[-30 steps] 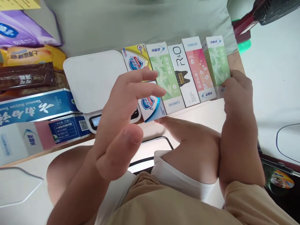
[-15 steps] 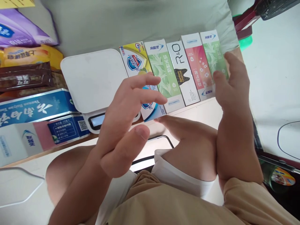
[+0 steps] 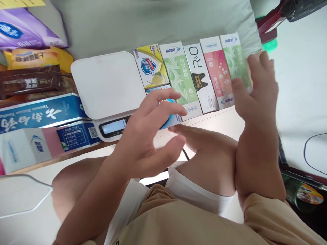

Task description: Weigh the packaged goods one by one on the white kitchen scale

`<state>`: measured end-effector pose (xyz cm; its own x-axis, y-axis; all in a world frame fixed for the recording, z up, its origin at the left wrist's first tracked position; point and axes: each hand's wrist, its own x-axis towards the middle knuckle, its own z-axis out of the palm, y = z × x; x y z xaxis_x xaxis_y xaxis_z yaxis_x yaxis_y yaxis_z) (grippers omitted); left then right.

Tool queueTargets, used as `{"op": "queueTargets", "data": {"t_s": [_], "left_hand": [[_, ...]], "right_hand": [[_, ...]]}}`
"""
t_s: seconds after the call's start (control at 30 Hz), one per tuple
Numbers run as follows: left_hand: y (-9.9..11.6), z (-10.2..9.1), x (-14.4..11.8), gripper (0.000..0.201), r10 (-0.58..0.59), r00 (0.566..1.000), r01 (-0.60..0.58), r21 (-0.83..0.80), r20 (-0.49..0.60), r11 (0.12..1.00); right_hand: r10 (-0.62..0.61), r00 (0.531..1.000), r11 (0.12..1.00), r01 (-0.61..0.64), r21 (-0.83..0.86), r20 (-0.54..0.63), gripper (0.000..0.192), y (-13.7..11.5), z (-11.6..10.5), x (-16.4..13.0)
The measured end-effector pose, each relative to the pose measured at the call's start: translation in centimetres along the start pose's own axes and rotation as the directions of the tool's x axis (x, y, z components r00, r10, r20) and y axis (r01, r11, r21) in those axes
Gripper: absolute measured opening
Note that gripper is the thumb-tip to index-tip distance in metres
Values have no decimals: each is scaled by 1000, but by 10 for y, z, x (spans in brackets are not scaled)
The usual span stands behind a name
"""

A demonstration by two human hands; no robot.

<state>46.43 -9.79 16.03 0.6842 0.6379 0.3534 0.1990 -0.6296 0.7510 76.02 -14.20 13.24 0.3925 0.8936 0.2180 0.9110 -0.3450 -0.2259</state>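
green carton (image 3: 236, 58) lay last right of the white scale (image 3: 107, 83), long axis running away, beside open, empty right hand (image 3: 257, 92); left hand (image 3: 150, 136) spread, empty.

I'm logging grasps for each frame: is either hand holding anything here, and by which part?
Nothing is held. The left hand hovers open above the blue soap box; the right hand is open beside the green toothpaste box.

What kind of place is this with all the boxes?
Probably a packing or sorting table for shop goods. Boxed toothpaste stands in a neat row, a white scale sits beside it, and snack packs are piled nearby.
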Motion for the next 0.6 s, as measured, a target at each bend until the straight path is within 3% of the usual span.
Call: {"op": "queueTargets", "data": {"t_s": [0.07,0.13,0.2,0.27,0.6], "left_hand": [[-4,8,-1,28,-17,1000,16,123,9,992],[-8,17,-4,37,-42,997,26,254,59,967],[-11,26,-8,48,-62,987,1,384,147,923],[-13,31,-11,56,-79,976,-28,478,201,878],[-19,33,-12,53,-76,978,-50,569,195,821]], "right_hand": [[-38,999,999,38,19,-23,62,-14,-3,-7],[-65,989,998,64,7,135,56,-33,-9,-12],[-78,945,995,94,-34,318,54,-46,-13,-15],[-85,905,992,117,-53,417,56,-51,-14,-15],[-20,844,984,113,-141,536,59,-50,-21,-11]]}}
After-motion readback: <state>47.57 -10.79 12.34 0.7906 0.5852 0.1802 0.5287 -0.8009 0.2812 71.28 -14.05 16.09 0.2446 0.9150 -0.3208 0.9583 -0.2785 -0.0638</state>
